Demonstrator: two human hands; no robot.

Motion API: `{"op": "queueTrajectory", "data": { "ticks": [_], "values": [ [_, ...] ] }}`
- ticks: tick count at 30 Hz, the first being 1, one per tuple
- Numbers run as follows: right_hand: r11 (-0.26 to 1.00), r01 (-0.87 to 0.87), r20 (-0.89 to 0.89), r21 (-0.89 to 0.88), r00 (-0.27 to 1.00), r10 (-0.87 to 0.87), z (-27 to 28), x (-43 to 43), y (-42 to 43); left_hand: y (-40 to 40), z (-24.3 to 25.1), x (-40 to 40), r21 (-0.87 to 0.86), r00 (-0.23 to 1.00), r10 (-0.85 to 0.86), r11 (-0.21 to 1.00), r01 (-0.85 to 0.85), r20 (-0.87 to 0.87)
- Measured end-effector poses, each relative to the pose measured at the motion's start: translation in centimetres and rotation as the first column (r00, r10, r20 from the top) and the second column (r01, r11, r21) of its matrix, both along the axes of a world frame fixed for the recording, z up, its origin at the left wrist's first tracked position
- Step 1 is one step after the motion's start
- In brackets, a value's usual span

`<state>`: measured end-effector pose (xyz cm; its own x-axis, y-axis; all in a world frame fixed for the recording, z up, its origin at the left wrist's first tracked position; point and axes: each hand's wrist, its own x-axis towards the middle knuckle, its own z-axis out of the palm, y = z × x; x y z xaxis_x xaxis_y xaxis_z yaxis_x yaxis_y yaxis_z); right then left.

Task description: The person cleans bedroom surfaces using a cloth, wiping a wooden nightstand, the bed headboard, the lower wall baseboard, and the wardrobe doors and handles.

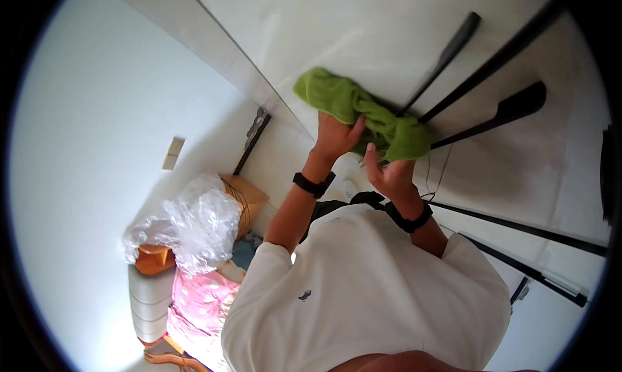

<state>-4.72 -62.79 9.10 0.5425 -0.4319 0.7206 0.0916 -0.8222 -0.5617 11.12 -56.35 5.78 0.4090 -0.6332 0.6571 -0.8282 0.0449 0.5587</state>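
A bunched green cloth hangs folded in both hands, in front of a glossy pale panel. My left hand grips its lower left part, fingers hidden in the folds and thumb on the outside. My right hand holds the right end from below, thumb raised and fingers mostly covered. Just right of the cloth are a long black strip and two black handles, the upper one and the lower one. Their near ends meet or pass behind the cloth; I cannot tell which.
A thin cord dangles below the right hand. Black-edged panels stand at the right. On the left are a wall switch plate, a cardboard box, clear plastic sheeting and a bed with pink bedding.
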Motion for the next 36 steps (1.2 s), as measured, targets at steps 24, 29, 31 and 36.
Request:
{"op": "queueTrajectory", "data": {
  "ticks": [24,29,31,36],
  "values": [
    [0.963,-0.094,-0.189,0.252,0.971,0.144,2.5,3.5,3.6,-0.5,16.8,6.3,0.036,0.747,-0.316,0.930,0.365,0.585],
    [0.992,0.017,-0.020,0.124,1.000,-0.015,3.6,8.3,4.9,1.7,16.5,14.2,-0.029,0.907,-0.218,0.969,0.244,0.360],
    [0.996,0.030,-0.010,0.086,1.000,-0.029,3.8,10.8,5.1,2.7,16.3,17.9,-0.117,0.909,-0.080,0.983,0.139,0.409],
    [0.944,0.038,-0.239,-0.328,0.963,-0.121,1.7,17.8,5.2,5.5,9.0,25.6,-0.254,0.933,0.159,0.964,-0.076,0.323]
  ]
}}
